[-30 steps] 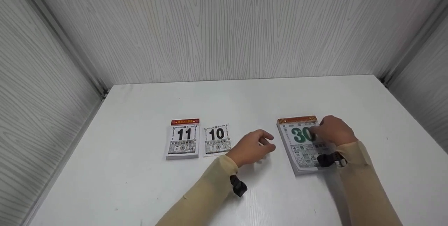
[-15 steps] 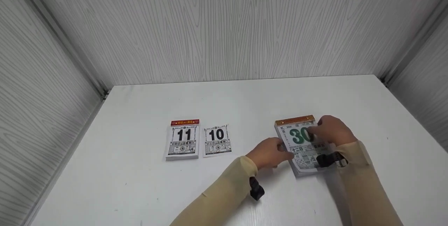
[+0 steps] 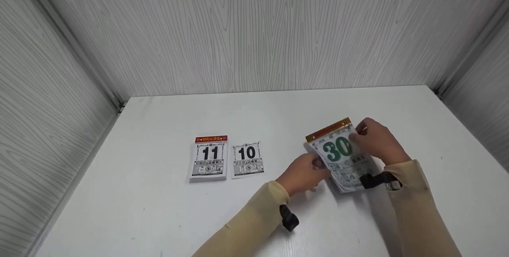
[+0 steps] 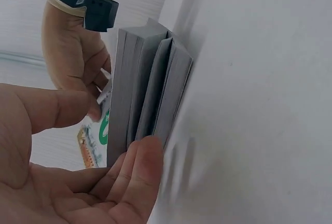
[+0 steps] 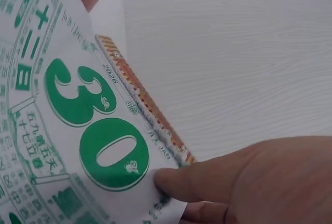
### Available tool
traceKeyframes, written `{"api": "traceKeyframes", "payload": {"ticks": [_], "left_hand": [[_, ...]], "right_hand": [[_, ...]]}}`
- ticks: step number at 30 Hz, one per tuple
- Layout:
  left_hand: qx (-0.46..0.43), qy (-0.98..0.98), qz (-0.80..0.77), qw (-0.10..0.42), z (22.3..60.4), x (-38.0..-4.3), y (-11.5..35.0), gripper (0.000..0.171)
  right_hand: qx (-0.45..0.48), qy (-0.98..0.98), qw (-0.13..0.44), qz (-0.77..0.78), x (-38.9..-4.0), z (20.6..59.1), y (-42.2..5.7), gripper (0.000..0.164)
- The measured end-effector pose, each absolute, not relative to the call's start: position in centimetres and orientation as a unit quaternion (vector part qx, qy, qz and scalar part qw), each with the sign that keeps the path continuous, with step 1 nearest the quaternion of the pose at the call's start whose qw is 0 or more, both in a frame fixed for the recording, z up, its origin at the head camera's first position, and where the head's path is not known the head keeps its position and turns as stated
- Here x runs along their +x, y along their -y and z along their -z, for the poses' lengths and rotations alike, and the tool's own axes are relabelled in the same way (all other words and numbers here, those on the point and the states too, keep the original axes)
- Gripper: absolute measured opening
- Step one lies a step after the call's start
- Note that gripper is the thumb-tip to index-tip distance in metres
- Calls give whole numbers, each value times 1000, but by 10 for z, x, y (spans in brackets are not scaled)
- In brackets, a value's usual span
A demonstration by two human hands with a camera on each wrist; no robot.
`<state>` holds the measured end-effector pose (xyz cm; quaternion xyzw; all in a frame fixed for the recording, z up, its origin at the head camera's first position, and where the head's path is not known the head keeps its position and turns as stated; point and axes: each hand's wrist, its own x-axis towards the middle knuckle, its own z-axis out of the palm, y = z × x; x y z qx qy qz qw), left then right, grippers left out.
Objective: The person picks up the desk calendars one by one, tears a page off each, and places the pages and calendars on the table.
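A thick tear-off calendar [image 3: 342, 160] with a green 30 on its top sheet and an orange-gold header strip is tilted, its header end raised off the table in the head view. My left hand [image 3: 302, 174] grips its left edge, thumb over the front and fingers under the block. At the upper right edge, my right hand [image 3: 375, 141] pinches it, the thumb [image 5: 174, 182] beside the green 0 in the right wrist view. Seen from the left wrist, the page block [image 4: 142, 73] parts into several thick bunches along its edge. Fingers behind the calendar are partly hidden.
To the left on the white table [image 3: 167, 213] lies a smaller calendar block [image 3: 208, 159] with a red header and a black 11. Beside it is a loose sheet [image 3: 247, 161] marked 10. Grey wood-grain panels [image 3: 254, 30] enclose the table's back and sides.
My left hand has come right and taken hold of the calendar's left edge. The calendar has turned counterclockwise and its header end has risen, my right hand moving up with it.
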<state>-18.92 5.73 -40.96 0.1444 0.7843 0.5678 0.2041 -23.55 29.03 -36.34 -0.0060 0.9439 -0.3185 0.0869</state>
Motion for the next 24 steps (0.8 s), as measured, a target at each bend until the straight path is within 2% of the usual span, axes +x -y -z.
{"api": "traceKeyframes", "payload": {"ticks": [4, 10, 13, 17, 21, 24], "left_hand": [[154, -781, -577, 183, 408, -192, -49, 35], [161, -789, -571, 161, 401, -196, -24, 56], [157, -798, -569, 119, 393, -198, -5, 55], [140, -794, -590, 34, 382, -199, 23, 47], [151, -770, -618, -36, 374, -200, 47, 46], [164, -763, -623, -56, 369, -200, 58, 49]], "right_hand": [[-12, -930, 41, 366, -233, 354, -285, 47], [-34, -906, -30, 421, -226, 341, -280, 47], [-46, -890, -69, 448, -225, 337, -273, 42], [-70, -864, -105, 488, -222, 333, -262, 38], [-91, -833, -118, 533, -218, 329, -251, 37], [-101, -814, -114, 560, -215, 327, -242, 37]]}}
